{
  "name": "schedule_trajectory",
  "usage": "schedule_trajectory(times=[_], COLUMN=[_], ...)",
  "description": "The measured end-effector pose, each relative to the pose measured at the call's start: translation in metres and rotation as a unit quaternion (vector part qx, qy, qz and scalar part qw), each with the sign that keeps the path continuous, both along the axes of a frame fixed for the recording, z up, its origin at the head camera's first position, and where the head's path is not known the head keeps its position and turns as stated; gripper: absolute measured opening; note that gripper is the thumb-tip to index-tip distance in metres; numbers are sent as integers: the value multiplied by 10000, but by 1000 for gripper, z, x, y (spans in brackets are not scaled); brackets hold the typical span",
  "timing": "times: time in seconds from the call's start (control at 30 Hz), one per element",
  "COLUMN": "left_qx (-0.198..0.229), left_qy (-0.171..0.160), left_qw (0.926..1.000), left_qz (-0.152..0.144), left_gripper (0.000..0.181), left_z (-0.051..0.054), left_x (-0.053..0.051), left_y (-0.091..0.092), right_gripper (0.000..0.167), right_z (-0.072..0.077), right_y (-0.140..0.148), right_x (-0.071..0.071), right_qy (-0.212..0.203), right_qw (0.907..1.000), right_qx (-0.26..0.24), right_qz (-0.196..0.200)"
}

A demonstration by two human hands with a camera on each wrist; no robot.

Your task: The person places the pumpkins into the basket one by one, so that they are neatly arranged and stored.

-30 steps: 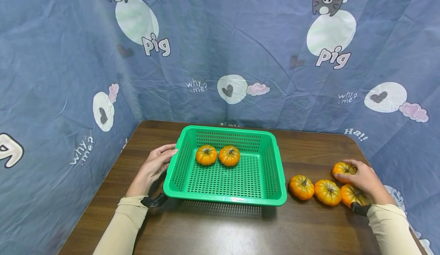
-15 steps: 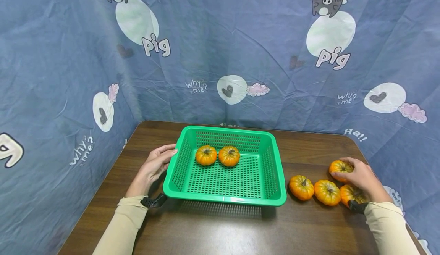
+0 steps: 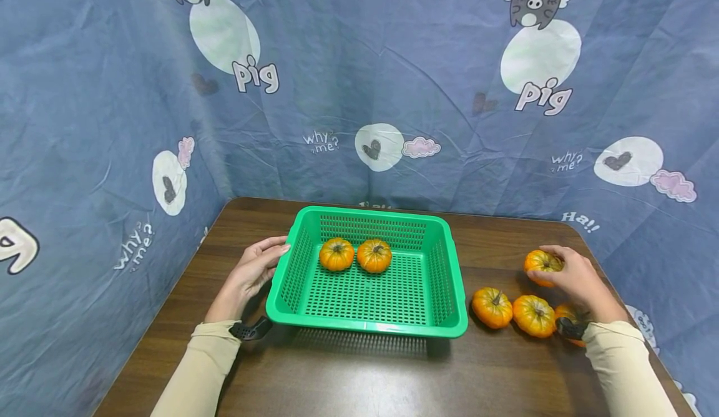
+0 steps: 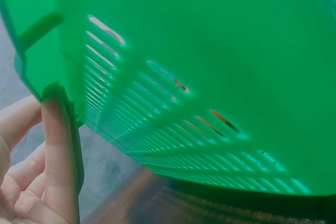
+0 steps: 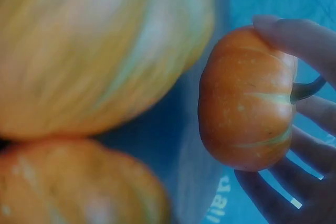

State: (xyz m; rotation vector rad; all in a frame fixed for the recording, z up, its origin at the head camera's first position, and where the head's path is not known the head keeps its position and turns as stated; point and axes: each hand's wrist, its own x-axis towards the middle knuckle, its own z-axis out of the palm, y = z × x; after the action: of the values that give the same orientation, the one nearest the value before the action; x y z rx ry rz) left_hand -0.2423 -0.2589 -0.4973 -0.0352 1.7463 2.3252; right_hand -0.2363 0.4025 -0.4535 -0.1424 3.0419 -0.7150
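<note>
At the right, my right hand [image 3: 581, 279] grips a small orange pumpkin [image 3: 542, 267]; in the right wrist view thumb and fingers curl round this pumpkin [image 5: 247, 100], its stem toward the palm. My left hand [image 3: 254, 268] holds the left rim of a green plastic basket [image 3: 367, 326]. The left wrist view shows the hand [image 4: 44, 166] with its thumb and fingers on the basket's edge. Two pumpkins lie side by side in the basket, one on the left [image 3: 336, 255] and one beside it [image 3: 374, 256].
Right of the basket, three pumpkins stand in a row on the brown table [image 3: 359, 386]: one nearest it [image 3: 492, 308], a middle one [image 3: 534, 316], and a third [image 3: 573, 312] partly behind my right wrist. A blue patterned cloth [image 3: 337, 80] hangs behind.
My right hand has moved left and toward the back of the table with the gripped pumpkin. The left hand and basket have stayed where they were.
</note>
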Motion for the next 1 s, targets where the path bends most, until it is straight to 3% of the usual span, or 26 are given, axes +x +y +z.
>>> schedule_trajectory(times=[0.23, 1.0], left_qx=[76, 24], left_qy=[91, 26], left_qw=[9999, 10000], left_qz=[-78, -76], left_gripper=[25, 23], left_z=[0, -1], left_x=[-1, -2], left_y=[0, 0], right_gripper=[79, 71], right_z=[10, 42], right_y=[-17, -80], right_x=[-3, -15], right_qy=[215, 518], right_qw=[9997, 9951], right_qx=[-21, -183], right_qz=[144, 817])
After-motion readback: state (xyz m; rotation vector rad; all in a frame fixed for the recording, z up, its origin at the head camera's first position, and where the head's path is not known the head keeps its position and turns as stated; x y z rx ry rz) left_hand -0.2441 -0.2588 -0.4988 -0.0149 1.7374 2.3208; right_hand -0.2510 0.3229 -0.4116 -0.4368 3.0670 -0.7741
